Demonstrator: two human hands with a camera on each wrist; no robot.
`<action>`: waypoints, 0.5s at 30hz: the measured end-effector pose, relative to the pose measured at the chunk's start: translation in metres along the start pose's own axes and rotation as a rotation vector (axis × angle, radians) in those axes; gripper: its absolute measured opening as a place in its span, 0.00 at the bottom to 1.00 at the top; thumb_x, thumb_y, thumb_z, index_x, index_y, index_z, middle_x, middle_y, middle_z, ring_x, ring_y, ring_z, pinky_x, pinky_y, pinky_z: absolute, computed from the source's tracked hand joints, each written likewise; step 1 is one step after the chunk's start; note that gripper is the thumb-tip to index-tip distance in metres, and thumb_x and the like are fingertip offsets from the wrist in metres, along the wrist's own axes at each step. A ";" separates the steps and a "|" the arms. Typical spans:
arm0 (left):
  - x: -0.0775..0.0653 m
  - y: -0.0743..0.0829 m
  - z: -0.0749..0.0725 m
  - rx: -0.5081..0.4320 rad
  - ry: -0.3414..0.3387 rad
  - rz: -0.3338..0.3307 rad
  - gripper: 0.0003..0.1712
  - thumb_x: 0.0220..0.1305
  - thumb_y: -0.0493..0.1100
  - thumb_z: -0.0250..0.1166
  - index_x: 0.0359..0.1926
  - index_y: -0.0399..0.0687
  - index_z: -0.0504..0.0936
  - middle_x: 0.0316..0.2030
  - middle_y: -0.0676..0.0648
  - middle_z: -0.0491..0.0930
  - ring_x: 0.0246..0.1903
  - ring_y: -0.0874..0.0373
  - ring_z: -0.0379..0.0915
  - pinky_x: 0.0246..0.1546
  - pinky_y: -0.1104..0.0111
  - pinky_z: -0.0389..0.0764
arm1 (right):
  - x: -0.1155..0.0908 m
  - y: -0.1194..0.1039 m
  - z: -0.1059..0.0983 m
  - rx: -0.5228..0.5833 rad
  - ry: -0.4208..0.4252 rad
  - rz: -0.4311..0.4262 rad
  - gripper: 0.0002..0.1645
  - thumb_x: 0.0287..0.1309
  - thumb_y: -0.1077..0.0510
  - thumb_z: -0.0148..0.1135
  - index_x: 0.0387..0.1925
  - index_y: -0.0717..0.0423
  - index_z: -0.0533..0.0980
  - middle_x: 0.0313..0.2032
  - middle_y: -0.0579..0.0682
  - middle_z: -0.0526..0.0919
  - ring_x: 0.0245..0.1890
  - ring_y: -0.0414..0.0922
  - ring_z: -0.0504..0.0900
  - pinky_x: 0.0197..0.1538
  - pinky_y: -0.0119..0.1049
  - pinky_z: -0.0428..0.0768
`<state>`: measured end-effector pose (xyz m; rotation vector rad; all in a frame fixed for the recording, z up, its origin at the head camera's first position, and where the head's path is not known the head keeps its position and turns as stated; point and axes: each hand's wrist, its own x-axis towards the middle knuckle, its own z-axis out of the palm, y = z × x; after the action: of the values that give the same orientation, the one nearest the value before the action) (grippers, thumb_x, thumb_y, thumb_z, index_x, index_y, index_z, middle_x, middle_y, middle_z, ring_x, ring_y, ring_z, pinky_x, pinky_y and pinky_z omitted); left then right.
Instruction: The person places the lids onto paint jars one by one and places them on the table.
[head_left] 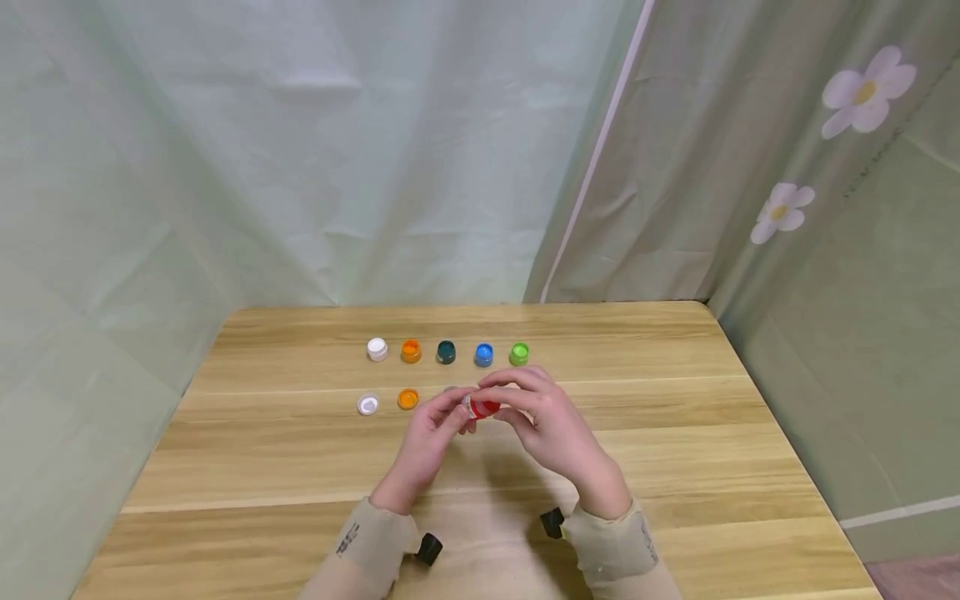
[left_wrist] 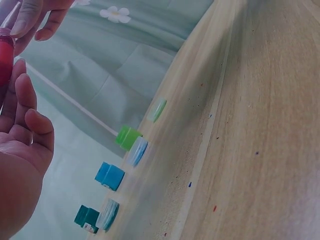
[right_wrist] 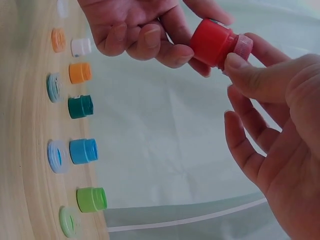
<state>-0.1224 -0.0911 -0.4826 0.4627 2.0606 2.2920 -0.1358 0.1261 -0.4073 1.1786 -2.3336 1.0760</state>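
Note:
Above the table, my left hand grips a small red paint jar round its body. The jar lies tilted on its side, its lid end toward my right hand. Thumb and forefinger of that right hand pinch the translucent, red-tinted lid at the jar's mouth, while its other fingers are spread loosely below in the right wrist view. At the left edge of the left wrist view, the red jar body and the right fingertips show only in part.
Beyond the hands stands a row of uncapped paint jars: white, orange, dark green, blue and light green. Lids lie nearer, including a white lid and an orange lid. A curtain hangs behind the table.

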 end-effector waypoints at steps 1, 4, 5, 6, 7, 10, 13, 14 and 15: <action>0.000 0.000 0.000 0.003 -0.001 -0.001 0.18 0.83 0.40 0.58 0.63 0.31 0.81 0.46 0.53 0.85 0.38 0.57 0.79 0.46 0.69 0.82 | 0.000 0.000 0.000 0.004 -0.008 0.004 0.19 0.61 0.67 0.76 0.52 0.49 0.89 0.56 0.44 0.86 0.58 0.47 0.80 0.60 0.47 0.81; -0.001 0.000 0.000 0.002 -0.005 0.002 0.19 0.84 0.41 0.57 0.64 0.33 0.82 0.46 0.52 0.85 0.38 0.56 0.79 0.46 0.68 0.81 | -0.001 -0.001 0.000 0.015 -0.017 0.016 0.20 0.61 0.68 0.76 0.54 0.52 0.88 0.57 0.45 0.85 0.60 0.47 0.81 0.63 0.44 0.80; -0.001 0.000 -0.001 0.004 -0.005 0.001 0.19 0.84 0.41 0.57 0.64 0.34 0.82 0.46 0.51 0.85 0.38 0.56 0.79 0.46 0.68 0.81 | -0.001 -0.001 0.000 0.019 -0.018 0.020 0.21 0.61 0.68 0.76 0.55 0.52 0.87 0.58 0.45 0.85 0.60 0.46 0.82 0.63 0.43 0.80; -0.001 -0.001 -0.001 0.005 -0.004 -0.001 0.19 0.84 0.41 0.57 0.64 0.34 0.82 0.45 0.52 0.85 0.38 0.56 0.78 0.46 0.69 0.80 | -0.001 -0.002 0.000 0.022 -0.017 0.021 0.22 0.61 0.68 0.76 0.56 0.53 0.87 0.58 0.46 0.85 0.60 0.46 0.82 0.63 0.43 0.81; -0.001 -0.001 -0.002 0.005 -0.001 -0.006 0.19 0.84 0.41 0.57 0.65 0.34 0.81 0.46 0.52 0.85 0.38 0.56 0.79 0.47 0.69 0.80 | -0.001 -0.002 0.000 0.024 -0.015 0.023 0.23 0.61 0.68 0.76 0.57 0.53 0.86 0.58 0.46 0.85 0.60 0.46 0.82 0.64 0.42 0.81; -0.001 -0.001 -0.002 -0.005 0.008 -0.021 0.20 0.83 0.40 0.58 0.66 0.32 0.80 0.47 0.52 0.85 0.39 0.56 0.79 0.47 0.68 0.81 | -0.001 -0.003 -0.001 0.029 -0.009 0.022 0.25 0.61 0.68 0.76 0.59 0.53 0.85 0.58 0.47 0.85 0.61 0.47 0.83 0.64 0.42 0.81; -0.001 -0.001 -0.002 -0.023 0.018 -0.023 0.20 0.82 0.38 0.59 0.66 0.31 0.78 0.49 0.52 0.85 0.40 0.57 0.80 0.47 0.66 0.82 | 0.000 -0.003 -0.001 0.031 -0.009 0.034 0.25 0.62 0.67 0.76 0.60 0.54 0.85 0.58 0.47 0.85 0.61 0.46 0.82 0.65 0.42 0.80; -0.001 -0.001 -0.002 -0.028 0.021 -0.021 0.20 0.81 0.37 0.59 0.66 0.31 0.78 0.50 0.52 0.85 0.40 0.57 0.80 0.47 0.66 0.82 | 0.000 -0.003 -0.001 0.029 -0.009 0.038 0.24 0.62 0.66 0.76 0.60 0.54 0.85 0.58 0.47 0.85 0.61 0.46 0.82 0.64 0.42 0.81; -0.001 -0.001 -0.001 -0.033 0.022 -0.018 0.19 0.81 0.37 0.60 0.66 0.31 0.78 0.50 0.52 0.85 0.40 0.57 0.80 0.47 0.66 0.83 | 0.000 -0.003 -0.001 0.025 -0.010 0.044 0.24 0.63 0.65 0.76 0.60 0.54 0.85 0.58 0.47 0.85 0.61 0.46 0.82 0.64 0.42 0.81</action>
<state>-0.1216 -0.0927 -0.4840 0.4176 2.0241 2.3283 -0.1331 0.1259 -0.4052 1.1492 -2.3705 1.1203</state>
